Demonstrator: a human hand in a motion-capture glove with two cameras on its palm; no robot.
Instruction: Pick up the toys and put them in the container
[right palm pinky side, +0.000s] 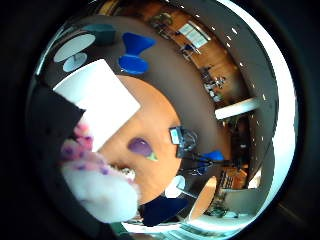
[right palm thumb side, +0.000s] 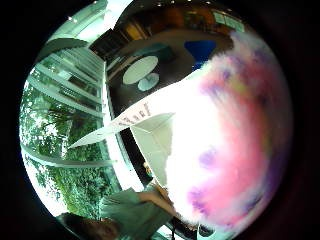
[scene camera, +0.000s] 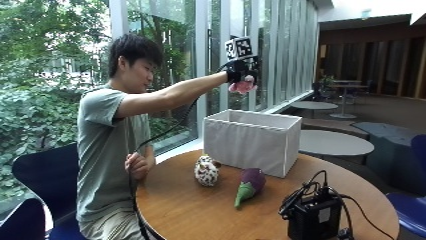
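**One plush toy aloft over the container, two toys on the table**

Outside view: the gloved right hand (scene camera: 241, 75) is raised high above the white fabric container (scene camera: 251, 140), fingers curled round a pink plush toy (scene camera: 243, 86) that hangs just below the palm. The container stands open-topped at the far side of the round wooden table (scene camera: 200, 210). Near its front wall lie two more toys: a spotted owl plush (scene camera: 208, 171), upright, and to its right an eggplant plush (scene camera: 248, 185), long axis running from the container toward the near table edge, green stem end nearest the camera. The bare left hand (scene camera: 136, 165) rests at the table edge, loosely curled, holding nothing. A black electronics box (scene camera: 314, 216) with cables sits on the near right.

Little finger side palm view: the pink toy fills the area by the palm; the eggplant (right palm pinky side: 141, 147) lies on the table beside the container (right palm pinky side: 100, 100).

Thumb side palm view: fuzzy pink-and-purple pile (right palm thumb side: 235, 140) fills much of the view, the container's open rim (right palm thumb side: 150, 122) beside it.

Handling judgement: all three look soft, light, non-fragile; pile fabric should not slip. Eggplant best taken round its thick purple body, across the long axis; owl round its middle.
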